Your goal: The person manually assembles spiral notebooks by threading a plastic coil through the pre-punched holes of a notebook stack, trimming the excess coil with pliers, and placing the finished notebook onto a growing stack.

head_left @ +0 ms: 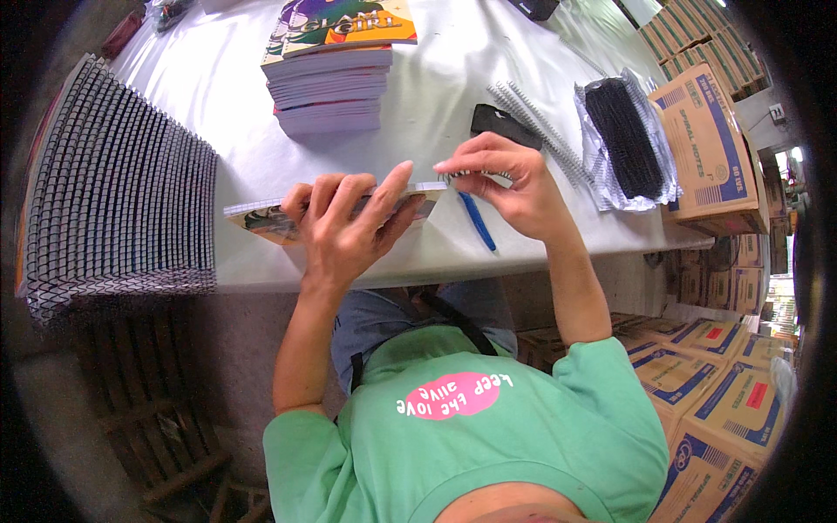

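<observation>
Apparently, we are starting a coil (pixel 498 173) at the right end of a book (pixel 260 220) over the desk (pixel 240 170). Our left hand (pixel 338 228) is gripping the book; our right hand (pixel 516 185) is pinching the coil. Feeding onward is probably calling for steady alignment. The book is stretching left to right, the coil pointing left at it.

T-shirt (pixel 558 427), lt. green, s/slv — loose sleeves (pixel 301 453), forearms bare below 'em. Round neckband (pixel 497 473), same green. Chest print (pixel 449 398): pink rounded patch w/ white lettering, upside down from here. Blue denim bottoms (pixel 379 318), partly hidden; blk strap (pixel 462 322) slanting over the lap — 2nd blk strip (pixel 357 372) nr left side. L hand (pixel 340 227) & R hand (pixel 523 187) bare.
</observation>
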Motion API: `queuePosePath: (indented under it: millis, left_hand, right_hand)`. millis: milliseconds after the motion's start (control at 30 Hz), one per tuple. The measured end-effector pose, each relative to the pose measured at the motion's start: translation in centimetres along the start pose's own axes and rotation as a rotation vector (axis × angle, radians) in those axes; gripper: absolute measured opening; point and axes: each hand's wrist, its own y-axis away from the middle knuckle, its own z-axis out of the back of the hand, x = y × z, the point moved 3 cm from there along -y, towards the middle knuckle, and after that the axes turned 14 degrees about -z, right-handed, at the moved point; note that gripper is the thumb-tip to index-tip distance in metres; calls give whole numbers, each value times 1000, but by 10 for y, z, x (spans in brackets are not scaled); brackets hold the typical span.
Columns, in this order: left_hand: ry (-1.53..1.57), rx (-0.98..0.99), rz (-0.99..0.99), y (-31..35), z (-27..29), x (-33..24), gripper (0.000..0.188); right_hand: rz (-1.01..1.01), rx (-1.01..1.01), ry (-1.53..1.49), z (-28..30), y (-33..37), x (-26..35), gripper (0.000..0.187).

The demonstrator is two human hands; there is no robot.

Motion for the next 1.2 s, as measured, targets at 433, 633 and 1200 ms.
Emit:
queuePosePath:
  millis: [433, 633, 1200]
  left_hand:
    - [80, -39, 32, -4, 2, -1, 33]
    - [132, -59, 73, -5, 2, -2, 27]
    - [-9, 59, 71, -11, -4, -13, 26]
  right_hand:
    - [73, 246, 301, 11, -5, 23, 19]
    - [101, 203, 190, 8, 0, 16, 20]
    - [-100, 35, 124, -3, 6, 0, 16]
